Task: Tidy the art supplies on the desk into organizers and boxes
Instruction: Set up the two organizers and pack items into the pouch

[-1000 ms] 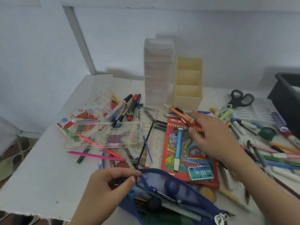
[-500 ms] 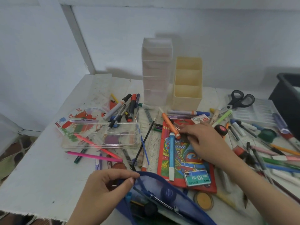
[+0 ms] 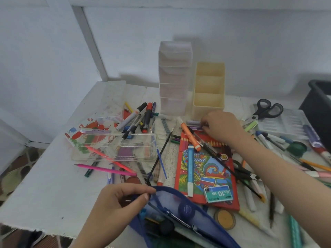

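My left hand (image 3: pixel 118 208) pinches the rim of an open blue mesh pencil pouch (image 3: pixel 179 196) at the desk's near edge; pens and a round blue cap lie inside it. My right hand (image 3: pixel 221 128) reaches over the red colour-pencil box (image 3: pixel 206 169), and its curled fingertips pinch the end of a purple pen (image 3: pixel 194 122) lying in front of the cream organizer (image 3: pixel 208 102). An orange marker (image 3: pixel 189 136) and a blue marker (image 3: pixel 190 169) lie on the red box. A clear drawer organizer (image 3: pixel 174 77) stands left of the cream one.
A clear plastic case (image 3: pixel 114 147) and a pink pencil (image 3: pixel 105 170) lie at left, with markers (image 3: pixel 139 120) behind. Scissors (image 3: pixel 266 110), a clear tray (image 3: pixel 284 124), a green lid (image 3: pixel 296 148) and several pens crowd the right. A dark bin (image 3: pixel 320 108) stands far right.
My right hand let go of the orange marker, which now lies on the red box, and moved back toward the purple pens by the cream organizer. My left hand stayed on the pouch rim.
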Demonstrator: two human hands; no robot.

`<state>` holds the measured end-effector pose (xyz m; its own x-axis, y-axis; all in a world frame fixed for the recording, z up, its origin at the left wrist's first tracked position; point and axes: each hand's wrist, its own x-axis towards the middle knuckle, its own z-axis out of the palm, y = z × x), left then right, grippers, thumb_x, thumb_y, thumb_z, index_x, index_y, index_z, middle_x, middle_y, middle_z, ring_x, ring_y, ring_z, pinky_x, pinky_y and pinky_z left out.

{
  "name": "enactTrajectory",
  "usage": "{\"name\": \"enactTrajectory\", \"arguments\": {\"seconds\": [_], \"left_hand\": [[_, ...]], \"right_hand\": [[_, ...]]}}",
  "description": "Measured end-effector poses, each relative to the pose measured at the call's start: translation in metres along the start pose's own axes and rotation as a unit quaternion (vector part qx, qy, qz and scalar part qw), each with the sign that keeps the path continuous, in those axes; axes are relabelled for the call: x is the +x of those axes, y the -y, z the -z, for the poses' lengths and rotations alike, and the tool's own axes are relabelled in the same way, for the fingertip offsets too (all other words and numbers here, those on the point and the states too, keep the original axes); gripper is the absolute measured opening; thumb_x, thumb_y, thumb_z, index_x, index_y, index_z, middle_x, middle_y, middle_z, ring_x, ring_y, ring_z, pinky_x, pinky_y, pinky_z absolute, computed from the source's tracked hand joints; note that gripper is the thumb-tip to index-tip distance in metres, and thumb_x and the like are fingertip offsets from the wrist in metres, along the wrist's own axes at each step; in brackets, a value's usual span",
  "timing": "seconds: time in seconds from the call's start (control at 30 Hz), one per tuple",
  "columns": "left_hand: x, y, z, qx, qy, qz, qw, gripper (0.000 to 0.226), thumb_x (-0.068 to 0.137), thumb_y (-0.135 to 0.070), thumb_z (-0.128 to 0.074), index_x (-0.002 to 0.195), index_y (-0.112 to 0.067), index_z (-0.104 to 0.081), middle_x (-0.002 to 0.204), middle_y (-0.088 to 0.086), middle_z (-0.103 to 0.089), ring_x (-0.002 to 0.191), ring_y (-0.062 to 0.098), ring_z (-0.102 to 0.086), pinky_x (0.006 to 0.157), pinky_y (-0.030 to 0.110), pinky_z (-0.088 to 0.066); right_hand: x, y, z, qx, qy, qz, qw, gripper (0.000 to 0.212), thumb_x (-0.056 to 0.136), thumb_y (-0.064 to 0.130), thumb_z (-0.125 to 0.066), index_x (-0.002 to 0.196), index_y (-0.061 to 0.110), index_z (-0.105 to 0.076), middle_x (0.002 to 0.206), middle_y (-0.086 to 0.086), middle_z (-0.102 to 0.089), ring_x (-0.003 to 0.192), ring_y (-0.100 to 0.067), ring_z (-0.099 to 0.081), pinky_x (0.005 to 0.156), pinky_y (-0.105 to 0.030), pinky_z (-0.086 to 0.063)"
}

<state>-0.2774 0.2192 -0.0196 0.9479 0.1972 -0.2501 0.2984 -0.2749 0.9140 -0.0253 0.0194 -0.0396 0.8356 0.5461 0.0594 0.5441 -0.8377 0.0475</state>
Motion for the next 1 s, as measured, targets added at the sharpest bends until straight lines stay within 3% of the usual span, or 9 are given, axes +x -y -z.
{"name": "enactTrajectory", "arguments": {"seconds": [0.27,0.43,0.53,0.63,0.73,0.8,0.87,1.0], "left_hand": [[-0.001,0.000,0.000,-0.001,-0.001,0.004,1.000,0.043,0.081,0.001,-0.066,0.074,-0.041,-0.076,0.079,-0.006,-0.074,0.080,0.012,-0.070,0.066,0.019,-0.056],[0.000,-0.001,0.000,-0.002,-0.009,0.010,1.000,0.043,0.081,-0.001,-0.067,0.075,-0.042,-0.075,0.080,-0.009,-0.074,0.082,0.009,-0.069,0.068,0.019,-0.056],[0.000,0.000,0.000,-0.018,-0.018,0.013,1.000,0.043,0.081,0.001,-0.066,0.073,-0.040,-0.076,0.079,-0.006,-0.074,0.081,0.010,-0.070,0.072,0.020,-0.057],[0.001,-0.001,-0.001,-0.039,-0.023,0.018,0.999,0.048,0.081,0.007,-0.063,0.070,-0.038,-0.076,0.077,-0.002,-0.075,0.079,0.011,-0.071,0.075,0.021,-0.056],[0.003,-0.002,-0.001,-0.057,-0.020,0.024,0.998,0.053,0.082,0.011,-0.060,0.068,-0.037,-0.076,0.077,0.001,-0.075,0.079,0.012,-0.071,0.073,0.018,-0.055],[0.005,-0.002,-0.001,-0.057,-0.021,0.023,0.998,0.054,0.082,0.012,-0.059,0.065,-0.036,-0.076,0.077,0.001,-0.075,0.077,0.011,-0.071,0.070,0.014,-0.054],[0.006,-0.002,0.000,-0.051,-0.021,0.019,0.998,0.054,0.082,0.012,-0.058,0.063,-0.035,-0.076,0.077,-0.001,-0.075,0.077,0.009,-0.071,0.067,0.012,-0.053],[0.009,-0.002,0.002,-0.039,-0.008,0.010,0.999,0.042,0.083,0.012,-0.058,0.072,-0.025,-0.076,0.079,-0.004,-0.075,0.078,0.008,-0.070,0.064,0.010,-0.052]], "right_hand": [[0.002,0.000,0.001,-0.030,0.012,0.021,0.999,0.021,0.092,0.029,-0.049,0.094,0.017,-0.066,0.094,-0.001,-0.063,0.085,-0.020,-0.060,0.064,-0.029,-0.043],[-0.008,-0.004,0.006,-0.018,-0.061,0.015,0.998,0.025,0.090,0.030,-0.047,0.093,0.011,-0.063,0.093,-0.005,-0.059,0.078,-0.025,-0.060,0.060,-0.030,-0.044],[-0.016,-0.008,0.013,0.058,-0.108,-0.003,0.992,0.021,0.090,0.029,-0.050,0.093,0.010,-0.059,0.091,-0.004,-0.057,0.073,-0.024,-0.057,0.058,-0.032,-0.042],[-0.025,-0.010,0.022,0.172,-0.153,-0.028,0.973,0.015,0.091,0.027,-0.050,0.096,0.014,-0.056,0.089,0.002,-0.054,0.076,-0.017,-0.053,0.063,-0.029,-0.035],[-0.035,-0.008,0.033,0.236,-0.183,-0.041,0.953,0.007,0.091,0.026,-0.049,0.093,0.020,-0.052,0.089,0.005,-0.057,0.066,-0.006,-0.049,0.061,-0.028,-0.032],[-0.042,-0.004,0.041,0.288,-0.187,-0.045,0.938,0.005,0.091,0.026,-0.050,0.093,0.022,-0.049,0.085,0.011,-0.059,0.061,-0.004,-0.052,0.058,-0.030,-0.037],[-0.050,0.002,0.048,0.345,-0.177,-0.042,0.921,0.004,0.091,0.024,-0.051,0.093,0.022,-0.049,0.084,0.013,-0.062,0.060,-0.013,-0.058,0.060,-0.032,-0.047],[-0.066,0.018,0.062,0.408,-0.157,-0.031,0.899,0.008,0.092,0.019,-0.052,0.097,0.024,-0.049,0.081,0.004,-0.065,0.058,-0.016,-0.063,0.060,-0.034,-0.054]]}}
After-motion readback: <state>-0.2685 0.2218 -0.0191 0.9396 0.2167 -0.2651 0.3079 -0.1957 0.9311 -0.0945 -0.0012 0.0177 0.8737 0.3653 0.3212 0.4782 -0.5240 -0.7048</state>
